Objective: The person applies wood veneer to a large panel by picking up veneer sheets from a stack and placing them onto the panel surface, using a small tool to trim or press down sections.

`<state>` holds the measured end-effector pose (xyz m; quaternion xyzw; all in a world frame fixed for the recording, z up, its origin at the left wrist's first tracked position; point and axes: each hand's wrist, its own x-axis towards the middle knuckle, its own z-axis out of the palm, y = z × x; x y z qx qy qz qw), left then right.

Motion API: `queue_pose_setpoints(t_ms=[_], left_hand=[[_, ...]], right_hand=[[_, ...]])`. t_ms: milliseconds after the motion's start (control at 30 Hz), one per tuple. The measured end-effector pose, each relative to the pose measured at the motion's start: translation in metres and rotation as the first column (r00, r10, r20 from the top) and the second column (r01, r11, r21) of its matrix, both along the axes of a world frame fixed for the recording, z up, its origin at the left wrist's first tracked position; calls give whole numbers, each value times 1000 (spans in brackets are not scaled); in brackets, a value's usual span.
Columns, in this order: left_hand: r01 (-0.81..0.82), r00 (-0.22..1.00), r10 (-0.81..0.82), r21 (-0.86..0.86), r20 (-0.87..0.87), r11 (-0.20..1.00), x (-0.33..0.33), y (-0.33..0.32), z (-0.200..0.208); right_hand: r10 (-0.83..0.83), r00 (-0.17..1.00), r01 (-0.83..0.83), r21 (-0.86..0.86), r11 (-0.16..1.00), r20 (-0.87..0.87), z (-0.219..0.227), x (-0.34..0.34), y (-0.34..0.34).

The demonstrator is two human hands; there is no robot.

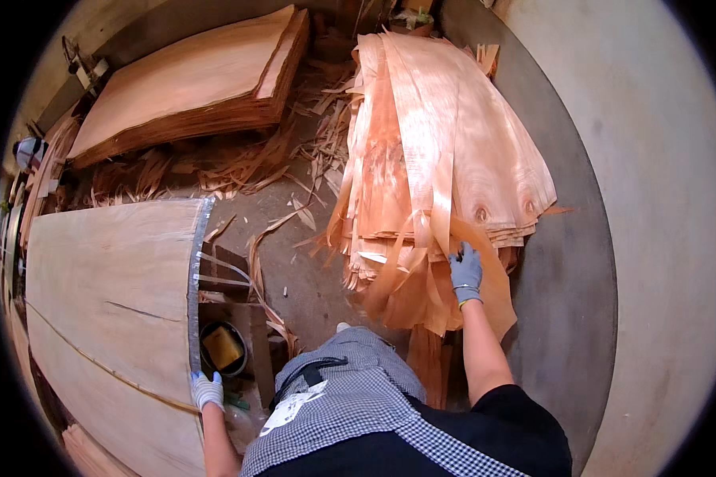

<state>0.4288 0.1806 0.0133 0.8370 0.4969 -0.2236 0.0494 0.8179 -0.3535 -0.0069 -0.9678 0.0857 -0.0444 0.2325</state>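
My right hand, in a grey glove, is closed on the near end of a thin wood veneer sheet. The sheet's end bends and hangs in loose, translucent orange folds over the front of a tall veneer stack. Long strips of veneer lie lengthwise on that stack. At my left, the white-and-blue gloved left hand rests at the edge of a wood-topped table, fingers stretched forward and apart. A pale strip runs across the tabletop to beside this hand.
Another thick veneer stack lies at the far left. Torn veneer scraps litter the floor between the stacks. A dark round container with a yellowish block stands beside the table. A pale wall bounds the right side.
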Motion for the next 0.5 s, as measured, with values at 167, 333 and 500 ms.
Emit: queue_pose_setpoints(t_ms=[167,333,500], left_hand=[[57,998,-57,15,-3,998,-2,0,-6],[61,998,-61,6,-13,998,1,4,1],[-36,997,32,-48,-65,998,15,1,10]], right_hand=[[-37,981,5,-167,986,-190,3,12,5],[184,979,-195,-142,971,-88,3,84,-4],[379,882,-428,-137,893,-278,-27,130,6]])
